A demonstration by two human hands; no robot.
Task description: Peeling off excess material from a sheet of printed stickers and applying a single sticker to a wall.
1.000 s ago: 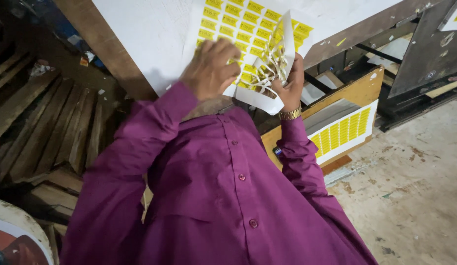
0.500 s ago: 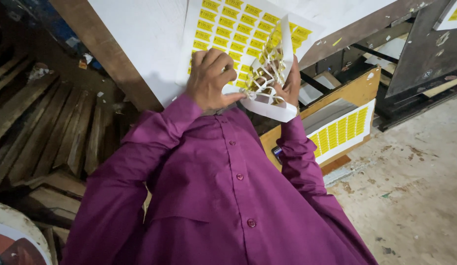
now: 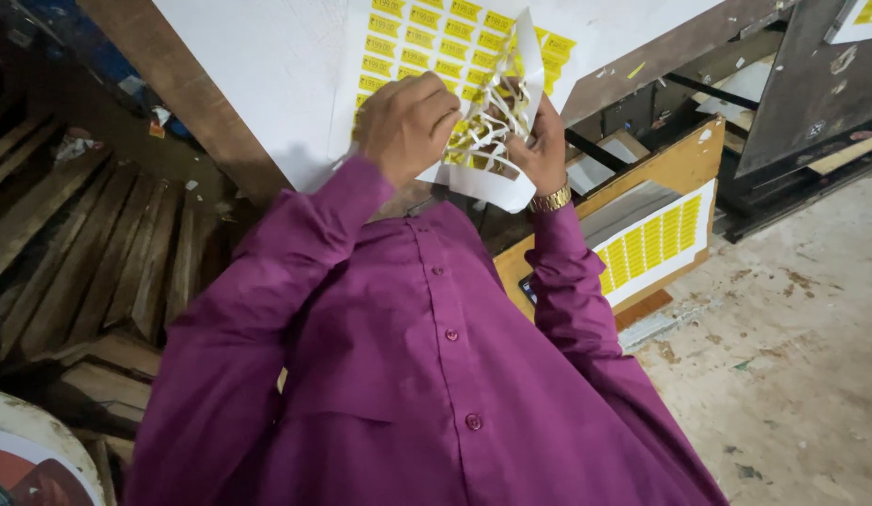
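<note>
A white sheet of small yellow labels [image 3: 427, 28] lies on a white board [image 3: 258, 66] in front of me. My left hand [image 3: 408, 117] rests on the sheet with its fingers curled, pinching it at the edge of the peeled part. My right hand [image 3: 541, 145], with a gold watch [image 3: 553, 199] on its wrist, grips the white waste lattice [image 3: 487, 131]. The lattice is lifted off the sheet and bunched between both hands. A loose white flap [image 3: 530, 47] of it stands up above my right hand. My purple shirt fills the lower view.
A wooden box [image 3: 684, 159] at the right holds another sheet of yellow labels [image 3: 656, 239]. Rough wooden planks [image 3: 89, 253] lie at the left. A dark panel [image 3: 801, 84] stands at the top right, above a dusty concrete floor [image 3: 792, 356].
Both hands have shifted slightly up the sheet. The lattice is gathered tighter between them, and my left fingers have curled in towards it.
</note>
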